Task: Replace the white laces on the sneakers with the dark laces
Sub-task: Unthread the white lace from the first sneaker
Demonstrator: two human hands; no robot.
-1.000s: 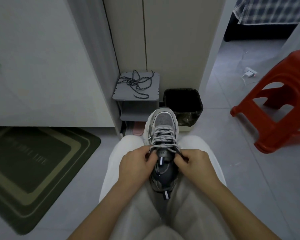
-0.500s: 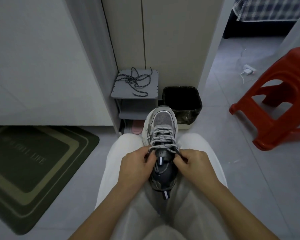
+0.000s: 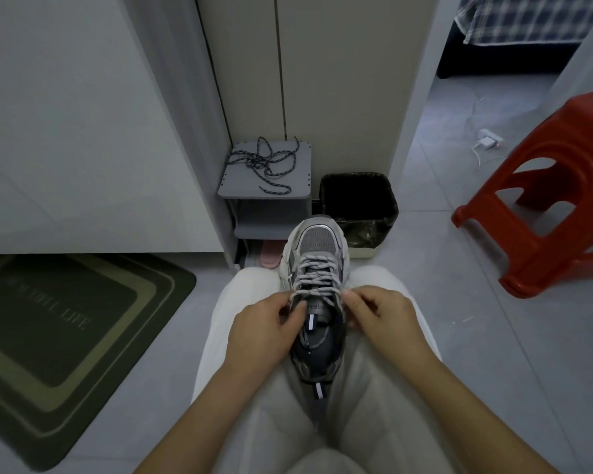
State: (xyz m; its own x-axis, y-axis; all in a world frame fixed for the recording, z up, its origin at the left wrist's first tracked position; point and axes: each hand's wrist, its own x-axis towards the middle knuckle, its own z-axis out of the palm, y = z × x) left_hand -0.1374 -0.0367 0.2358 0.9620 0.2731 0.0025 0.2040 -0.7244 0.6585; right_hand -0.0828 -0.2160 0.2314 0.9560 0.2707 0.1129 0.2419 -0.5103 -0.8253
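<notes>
A grey and white sneaker (image 3: 315,244) lies between my knees, toe pointing away, laced with white laces (image 3: 314,275). My left hand (image 3: 264,323) pinches the lace at the top left eyelets, next to the tongue. My right hand (image 3: 377,313) pinches the lace at the top right eyelets. Dark speckled laces (image 3: 261,162) lie in a loose tangle on top of a small grey shelf (image 3: 298,186) against the wall ahead.
A black-lined waste bin (image 3: 356,196) stands right of the shelf, just beyond the sneaker's toe. A red plastic stool (image 3: 545,200) is at the right. A green doormat (image 3: 65,336) lies on the floor at the left. Pink slippers (image 3: 271,256) sit under the shelf.
Both hands have shifted slightly up the sneaker toward the top lace crossing; the right hand's fingertips now pinch the lace at the eyelet. The sneaker has stayed in place.
</notes>
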